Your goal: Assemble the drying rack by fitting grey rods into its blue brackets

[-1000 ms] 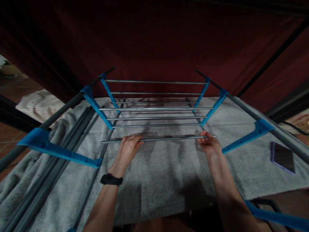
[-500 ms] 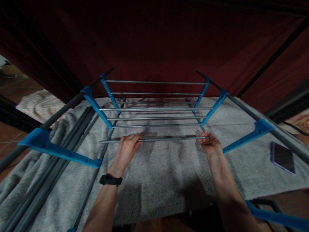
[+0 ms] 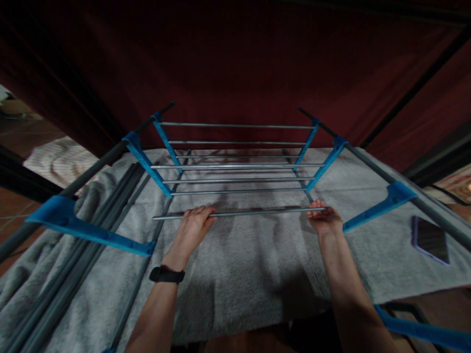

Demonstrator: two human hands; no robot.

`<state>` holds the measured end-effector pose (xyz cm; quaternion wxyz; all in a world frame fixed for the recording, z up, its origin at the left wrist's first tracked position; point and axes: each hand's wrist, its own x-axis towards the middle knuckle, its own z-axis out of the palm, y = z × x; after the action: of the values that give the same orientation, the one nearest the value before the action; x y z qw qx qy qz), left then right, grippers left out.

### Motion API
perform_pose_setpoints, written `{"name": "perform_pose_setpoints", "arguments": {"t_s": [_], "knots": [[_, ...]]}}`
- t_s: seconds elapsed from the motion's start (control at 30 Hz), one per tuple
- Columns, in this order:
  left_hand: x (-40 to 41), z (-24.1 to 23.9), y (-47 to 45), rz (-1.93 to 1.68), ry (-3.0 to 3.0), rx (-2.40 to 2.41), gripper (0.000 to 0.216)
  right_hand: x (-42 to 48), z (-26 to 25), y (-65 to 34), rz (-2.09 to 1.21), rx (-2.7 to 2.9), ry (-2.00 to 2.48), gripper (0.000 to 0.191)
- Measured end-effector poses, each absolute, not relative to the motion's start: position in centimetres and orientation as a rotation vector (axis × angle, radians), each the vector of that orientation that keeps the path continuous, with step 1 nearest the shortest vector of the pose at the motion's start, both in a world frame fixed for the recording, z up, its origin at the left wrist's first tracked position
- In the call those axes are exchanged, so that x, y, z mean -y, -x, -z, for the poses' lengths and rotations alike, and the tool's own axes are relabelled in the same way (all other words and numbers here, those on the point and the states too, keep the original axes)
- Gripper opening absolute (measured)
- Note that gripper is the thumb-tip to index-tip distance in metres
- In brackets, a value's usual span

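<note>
A thin grey metal rod [image 3: 253, 212] runs crosswise in front of me, held level above a grey towel [image 3: 243, 274]. My left hand [image 3: 193, 230], with a black watch on its wrist, is curled over the rod left of its middle. My right hand [image 3: 322, 218] grips the rod close to its right end. Just beyond stands a drying-rack frame [image 3: 235, 166] with several grey rods fitted between blue plastic brackets. The nearest blue brackets, left [image 3: 88, 226] and right [image 3: 379, 208], flank the rod's ends.
A dark phone [image 3: 430, 239] lies on the towel at the right. Loose grey tubes [image 3: 73, 274] lie along the left side. A dark red fabric wall [image 3: 235, 63] rises behind the rack. Another blue bracket [image 3: 419, 331] shows at the lower right.
The rod has shifted slightly to the right with both hands still on it; its right end now sits nearer the right blue bracket.
</note>
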<state>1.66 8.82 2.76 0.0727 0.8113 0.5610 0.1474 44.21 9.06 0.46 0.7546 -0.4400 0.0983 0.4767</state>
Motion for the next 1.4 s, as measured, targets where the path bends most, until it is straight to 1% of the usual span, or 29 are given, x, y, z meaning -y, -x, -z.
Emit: {"name": "perform_pose_setpoints", "arguments": {"t_s": [0.13, 0.33, 0.7, 0.97, 1.23, 1.4], "knots": [[-8.7, -2.8, -1.6, -0.501, -2.439, -1.693, 0.023, -9.2, 0.2, -44.5, -1.049, -0.12, 0.948, 0.015], [-8.6, -2.8, -1.9, -0.486, -2.48, -1.661, 0.017, -9.0, -0.8, -43.9, -1.059, -0.22, 1.0, 0.021], [-8.5, -3.0, -2.2, -0.436, -2.516, -1.658, 0.025, -9.1, -1.9, -43.4, -1.054, -0.248, 1.005, 0.021], [-8.3, -2.9, -2.5, -0.475, -2.511, -1.579, 0.028, -9.3, -0.5, -43.8, -1.051, -0.161, 0.99, 0.013], [-8.1, -3.6, -3.2, -0.435, -2.501, -1.565, 0.025, -9.5, -1.2, -42.7, -1.13, -0.209, 1.008, 0.022], [-7.9, -3.9, -3.6, -0.423, -2.508, -1.571, 0.021, -9.7, -1.3, -41.9, -1.158, -0.188, 1.006, 0.022]]}}
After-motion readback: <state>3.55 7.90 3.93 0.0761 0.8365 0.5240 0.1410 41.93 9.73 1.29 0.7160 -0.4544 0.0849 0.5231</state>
